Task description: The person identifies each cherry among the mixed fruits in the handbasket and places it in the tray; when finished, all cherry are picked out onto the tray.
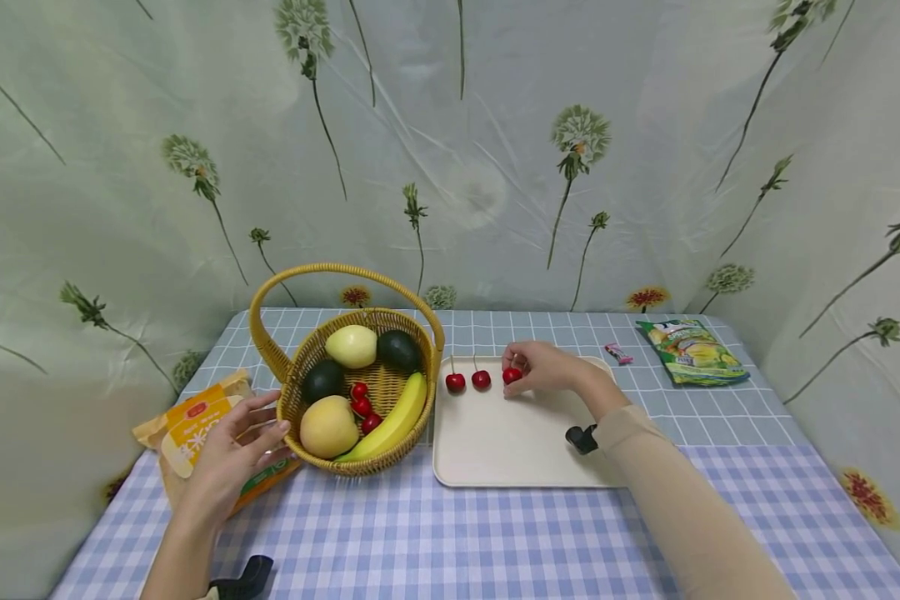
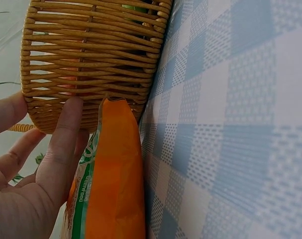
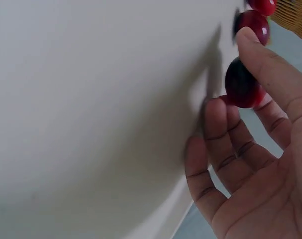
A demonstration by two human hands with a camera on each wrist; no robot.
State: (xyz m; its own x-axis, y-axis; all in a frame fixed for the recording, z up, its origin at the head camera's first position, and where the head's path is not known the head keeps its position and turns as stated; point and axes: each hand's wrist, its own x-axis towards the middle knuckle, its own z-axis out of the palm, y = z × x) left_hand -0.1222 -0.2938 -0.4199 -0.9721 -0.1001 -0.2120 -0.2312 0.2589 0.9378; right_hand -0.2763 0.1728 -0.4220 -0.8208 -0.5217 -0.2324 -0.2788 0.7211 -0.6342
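My right hand (image 1: 546,368) pinches a red cherry (image 3: 242,85) between thumb and fingers, low over the far side of a cream tray (image 1: 510,442). To its left, two more cherries with stems, one nearer (image 1: 481,380) and one farther (image 1: 455,382), lie in a row on the tray. My left hand (image 1: 228,454) rests its extended fingers against the left side of a woven basket (image 2: 91,55). Inside the basket are a banana (image 1: 397,423), a yellow round fruit (image 1: 329,427), a pale green fruit (image 1: 352,346), two dark green fruits and several red cherries (image 1: 361,406).
An orange-and-tan snack bag (image 1: 195,421) lies beneath and beside the left hand, against the basket. A green packet (image 1: 693,352) and a small pink wrapped candy (image 1: 618,353) lie right of the tray. The basket's tall handle (image 1: 330,268) arches over its back. A dandelion-print curtain surrounds the checked table.
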